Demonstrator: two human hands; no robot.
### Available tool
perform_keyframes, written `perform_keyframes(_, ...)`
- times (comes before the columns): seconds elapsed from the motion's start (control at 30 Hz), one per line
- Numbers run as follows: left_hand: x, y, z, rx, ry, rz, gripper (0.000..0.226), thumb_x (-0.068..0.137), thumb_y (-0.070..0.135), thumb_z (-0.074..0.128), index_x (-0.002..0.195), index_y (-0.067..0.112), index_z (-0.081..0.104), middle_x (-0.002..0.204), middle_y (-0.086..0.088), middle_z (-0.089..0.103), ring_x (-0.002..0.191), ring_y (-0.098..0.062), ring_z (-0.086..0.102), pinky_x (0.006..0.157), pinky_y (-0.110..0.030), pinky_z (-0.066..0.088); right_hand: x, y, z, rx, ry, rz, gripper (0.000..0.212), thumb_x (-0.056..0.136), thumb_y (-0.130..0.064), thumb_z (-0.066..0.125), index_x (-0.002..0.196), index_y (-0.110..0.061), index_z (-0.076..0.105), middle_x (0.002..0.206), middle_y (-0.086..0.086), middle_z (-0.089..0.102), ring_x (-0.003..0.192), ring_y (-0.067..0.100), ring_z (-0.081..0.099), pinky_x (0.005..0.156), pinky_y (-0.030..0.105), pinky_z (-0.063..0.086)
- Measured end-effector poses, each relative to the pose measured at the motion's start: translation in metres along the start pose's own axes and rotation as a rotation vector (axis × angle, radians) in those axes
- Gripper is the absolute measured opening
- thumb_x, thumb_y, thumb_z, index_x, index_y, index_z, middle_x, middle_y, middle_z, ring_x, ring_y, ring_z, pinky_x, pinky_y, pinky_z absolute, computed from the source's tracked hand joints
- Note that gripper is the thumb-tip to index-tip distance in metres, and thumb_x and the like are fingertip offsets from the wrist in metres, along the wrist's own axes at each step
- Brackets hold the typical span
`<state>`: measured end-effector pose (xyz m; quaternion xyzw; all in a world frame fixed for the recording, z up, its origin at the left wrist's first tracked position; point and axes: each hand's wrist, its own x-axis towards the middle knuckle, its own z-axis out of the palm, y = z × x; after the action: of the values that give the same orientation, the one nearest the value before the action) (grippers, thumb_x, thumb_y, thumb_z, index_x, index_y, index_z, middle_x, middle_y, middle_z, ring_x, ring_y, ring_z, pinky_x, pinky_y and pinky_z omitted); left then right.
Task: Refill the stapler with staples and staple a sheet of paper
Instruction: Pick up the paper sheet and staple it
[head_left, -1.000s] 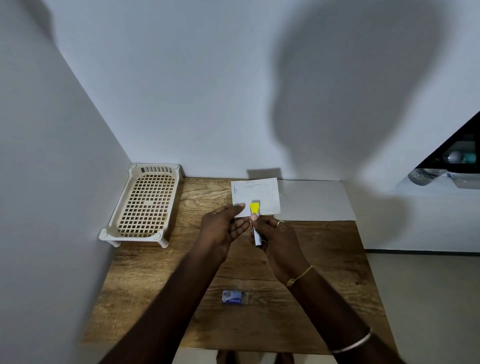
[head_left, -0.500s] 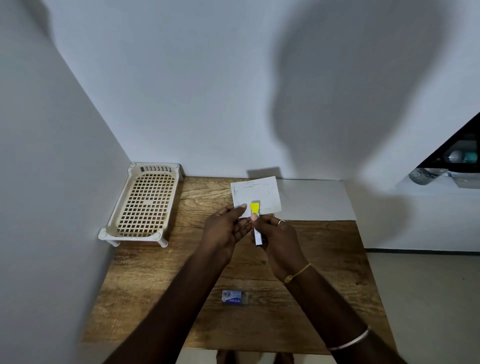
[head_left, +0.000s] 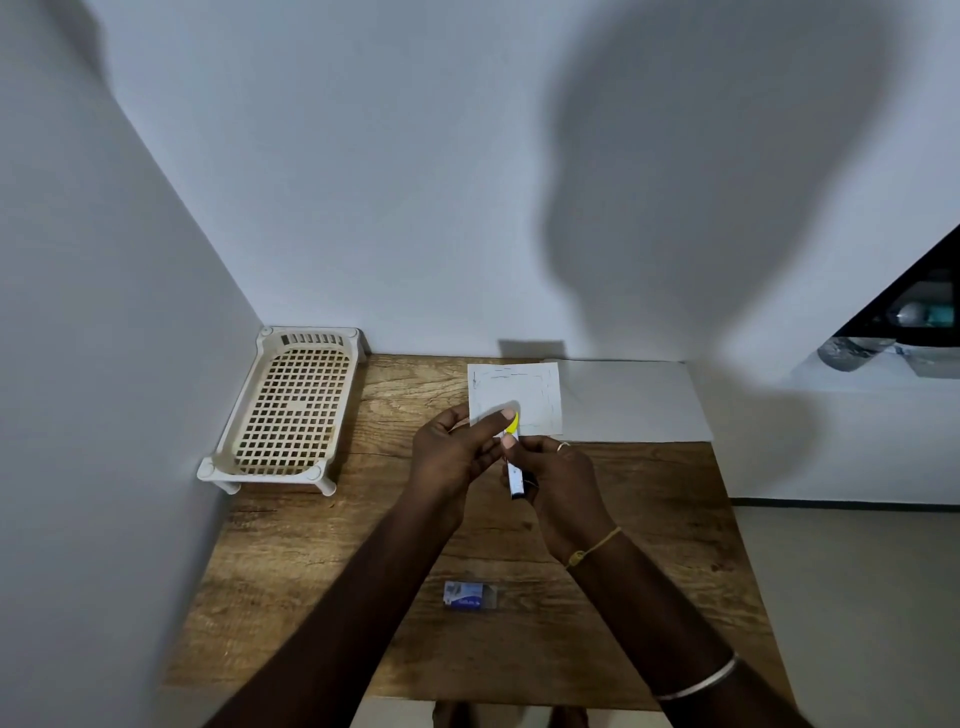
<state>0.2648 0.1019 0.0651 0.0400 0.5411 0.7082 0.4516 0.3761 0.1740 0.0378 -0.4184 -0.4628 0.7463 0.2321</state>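
Note:
A small stapler with a yellow tip and a white-blue body is held upright above the wooden table. My right hand grips its body from the right. My left hand pinches a white sheet of paper at its lower edge, thumb against the yellow tip, so the paper stands up behind the stapler. A small blue-and-white staple box lies flat on the table near me, untouched.
A cream perforated plastic tray on short legs stands at the table's back left against the wall. A larger white sheet lies flat at the back right. The table's right edge drops to the floor.
Both hands keep their hold; my left thumb has slid up over the yellow tip of the stapler, and the paper has barely shifted.

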Motion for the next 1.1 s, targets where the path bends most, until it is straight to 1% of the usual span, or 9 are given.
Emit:
perform_keyframes(0.17, 0.000, -0.003, -0.001, -0.022, -0.015, 0.005, 0.049, 0.074, 0.017, 0.091, 0.119, 0.008, 0.072, 0.110, -0.011, 0.079, 0.099, -0.028, 0.077, 0.074, -0.029, 0.062, 0.001, 0.001, -0.001, 0.017, -0.004, 0.007, 0.025, 0.084, -0.020, 0.080, 0.101, -0.002, 0.078, 0.097, 0.020, 0.078, 0.094, 0.038, 0.076, 0.085, 0.047, 0.061)
perform_keyframes(0.3, 0.000, -0.004, 0.000, -0.024, -0.021, -0.002, 0.050, 0.073, 0.017, 0.091, 0.119, 0.009, 0.072, 0.111, -0.011, 0.079, 0.101, -0.029, 0.077, 0.075, -0.030, 0.062, 0.000, 0.001, 0.000, 0.012, -0.007, -0.001, 0.023, 0.084, -0.021, 0.080, 0.099, -0.004, 0.079, 0.095, 0.018, 0.079, 0.085, 0.029, 0.076, 0.070, 0.035, 0.058)
perform_keyframes(0.57, 0.003, -0.004, -0.002, -0.032, -0.016, -0.005, 0.048, 0.074, 0.016, 0.090, 0.118, 0.008, 0.072, 0.110, -0.010, 0.079, 0.100, -0.029, 0.077, 0.075, -0.030, 0.062, 0.005, 0.006, 0.001, -0.010, 0.020, 0.014, 0.030, 0.081, -0.025, 0.083, 0.101, -0.004, 0.078, 0.099, 0.018, 0.078, 0.094, 0.036, 0.075, 0.082, 0.047, 0.060)
perform_keyframes(0.7, 0.004, -0.004, -0.001, -0.041, -0.024, -0.014, 0.043, 0.077, 0.013, 0.088, 0.117, 0.007, 0.072, 0.109, -0.011, 0.079, 0.098, -0.029, 0.077, 0.074, -0.030, 0.062, 0.007, 0.007, 0.002, -0.032, 0.035, 0.012, 0.029, 0.080, -0.026, 0.084, 0.099, -0.004, 0.079, 0.095, 0.019, 0.078, 0.079, 0.024, 0.073, 0.061, 0.031, 0.054)
perform_keyframes(0.77, 0.005, -0.004, -0.002, -0.029, -0.028, -0.020, 0.042, 0.077, 0.013, 0.088, 0.116, 0.007, 0.073, 0.109, -0.011, 0.079, 0.098, -0.028, 0.077, 0.074, -0.029, 0.062, 0.008, 0.007, 0.001, -0.059, 0.040, 0.001, 0.029, 0.080, -0.028, 0.084, 0.098, -0.005, 0.079, 0.093, 0.017, 0.079, 0.075, 0.020, 0.072, 0.058, 0.029, 0.052)
perform_keyframes(0.83, 0.006, -0.002, -0.003, -0.027, -0.051, -0.036, 0.042, 0.078, 0.013, 0.087, 0.116, 0.005, 0.073, 0.111, -0.013, 0.078, 0.101, -0.029, 0.077, 0.077, -0.030, 0.062, 0.009, 0.007, 0.001, -0.075, 0.043, -0.016, 0.031, 0.080, -0.030, 0.083, 0.099, -0.007, 0.079, 0.093, 0.016, 0.079, 0.079, 0.024, 0.073, 0.061, 0.031, 0.055)
perform_keyframes(0.93, 0.009, 0.002, -0.002, -0.049, -0.111, -0.064, 0.048, 0.074, 0.023, 0.089, 0.117, 0.006, 0.075, 0.116, -0.014, 0.077, 0.105, -0.030, 0.075, 0.082, -0.031, 0.062, 0.012, 0.006, 0.000, -0.078, 0.058, -0.025, 0.032, 0.081, -0.031, 0.083, 0.101, -0.007, 0.079, 0.098, 0.017, 0.078, 0.094, 0.038, 0.073, 0.074, 0.044, 0.059)
perform_keyframes(1.0, 0.010, 0.004, -0.002, -0.052, -0.136, -0.074, 0.049, 0.071, 0.027, 0.091, 0.114, 0.008, 0.078, 0.116, -0.012, 0.077, 0.105, -0.030, 0.075, 0.083, -0.031, 0.062, 0.012, 0.005, 0.001, -0.061, 0.067, -0.020, 0.031, 0.080, -0.029, 0.084, 0.100, -0.006, 0.079, 0.098, 0.017, 0.078, 0.097, 0.041, 0.073, 0.081, 0.052, 0.060)
perform_keyframes(1.1, 0.010, 0.004, 0.000, -0.039, -0.113, -0.066, 0.050, 0.068, 0.023, 0.092, 0.112, 0.005, 0.077, 0.114, -0.014, 0.077, 0.104, -0.030, 0.076, 0.082, -0.031, 0.062, 0.011, 0.003, 0.001, -0.048, 0.078, -0.018, 0.030, 0.079, -0.027, 0.085, 0.099, -0.005, 0.079, 0.096, 0.019, 0.078, 0.092, 0.038, 0.073, 0.077, 0.048, 0.059)
